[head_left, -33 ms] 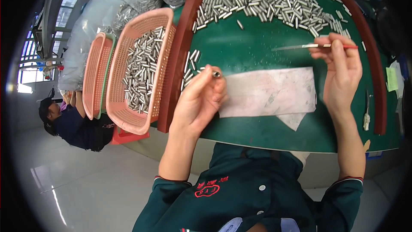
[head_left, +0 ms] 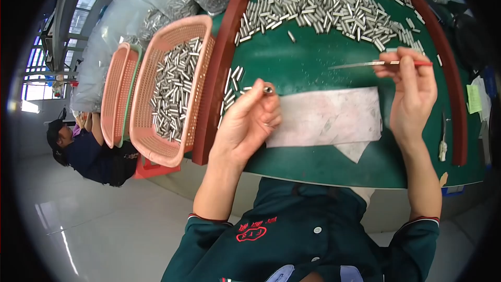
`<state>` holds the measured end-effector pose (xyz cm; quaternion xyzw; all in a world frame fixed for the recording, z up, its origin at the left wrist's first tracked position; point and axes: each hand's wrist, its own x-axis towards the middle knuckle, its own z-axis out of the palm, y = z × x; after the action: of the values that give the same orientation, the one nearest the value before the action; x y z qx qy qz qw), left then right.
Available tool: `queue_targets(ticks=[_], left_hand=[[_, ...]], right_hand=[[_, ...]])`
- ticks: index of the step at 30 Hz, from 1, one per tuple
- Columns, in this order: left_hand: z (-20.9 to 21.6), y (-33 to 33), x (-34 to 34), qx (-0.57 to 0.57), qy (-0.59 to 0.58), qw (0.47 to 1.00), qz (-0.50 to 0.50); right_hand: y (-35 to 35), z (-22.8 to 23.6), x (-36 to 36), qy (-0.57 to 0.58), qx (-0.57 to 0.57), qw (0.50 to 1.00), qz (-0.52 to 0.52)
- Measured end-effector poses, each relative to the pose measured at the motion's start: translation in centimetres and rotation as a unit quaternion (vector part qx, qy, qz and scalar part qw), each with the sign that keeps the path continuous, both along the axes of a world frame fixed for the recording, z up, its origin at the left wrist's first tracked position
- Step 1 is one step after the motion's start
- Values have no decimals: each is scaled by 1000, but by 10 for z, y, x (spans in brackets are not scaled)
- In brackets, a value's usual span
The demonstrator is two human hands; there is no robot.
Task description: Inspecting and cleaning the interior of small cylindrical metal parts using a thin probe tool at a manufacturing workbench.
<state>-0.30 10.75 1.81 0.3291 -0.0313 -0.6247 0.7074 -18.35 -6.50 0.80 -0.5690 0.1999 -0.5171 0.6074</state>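
Good handling here, I judge, rests on a firm, light pinch; the small metal tube (head_left: 267, 90) is best gripped low, with its open end clear of the fingertips, so that the hole can be seen and nothing soft sits in the way of the thin tool (head_left: 350, 66); the tool would be steadiest with its shaft level and its tip in sight, the wrist loose and the forearm supported near the table (head_left: 282, 62); a tight squeeze could make so smooth and round a tube roll or slip; working above the pale cloth (head_left: 326, 117) would probably give a dropped tube a softer landing

The left hand (head_left: 248, 120) is mostly closed, thumb and forefinger pinching the tube, its dark hole showing just past their tips, the other fingers curled in toward the palm; it hangs by the left end of the cloth; the right hand (head_left: 415, 94) is half open, thumb and fingers pinching the tool at its red handle (head_left: 424, 63), the shaft pointing left toward the tube but well apart from it; how hard either hand presses I cannot tell; beyond the hands a wide pile of like tubes (head_left: 334, 13) lies at the far side of the table, a few more lie beside the left hand, and the pink basket (head_left: 159, 159) to the left holds many others
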Motion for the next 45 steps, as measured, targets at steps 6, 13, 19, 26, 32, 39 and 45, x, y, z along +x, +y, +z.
queue_targets(ticks=[6, 13, 19, 26, 32, 39, 45], left_hand=[[-12, -37, -2, -18, 129, 990, -57], [-11, -56, -10, 15, 173, 983, -53], [-8, -64, -15, 23, 78, 996, -29], [-14, -64, -13, 23, -85, 996, 3], [-24, -61, -12, 6, -188, 982, 10], [-25, -60, -11, 16, -213, 977, -2], [-27, -60, -9, 19, -188, 982, -21]], right_hand=[[18, 13, -4, -34, -255, 966, 6], [18, 15, -5, 17, -420, 907, 12], [14, 10, -2, 10, -387, 921, -36], [14, 6, -3, 7, -333, 942, -42], [12, 4, 0, 3, -335, 941, -45], [13, 4, 2, 3, -339, 940, -44], [14, 5, 2, 9, -346, 937, -39]])
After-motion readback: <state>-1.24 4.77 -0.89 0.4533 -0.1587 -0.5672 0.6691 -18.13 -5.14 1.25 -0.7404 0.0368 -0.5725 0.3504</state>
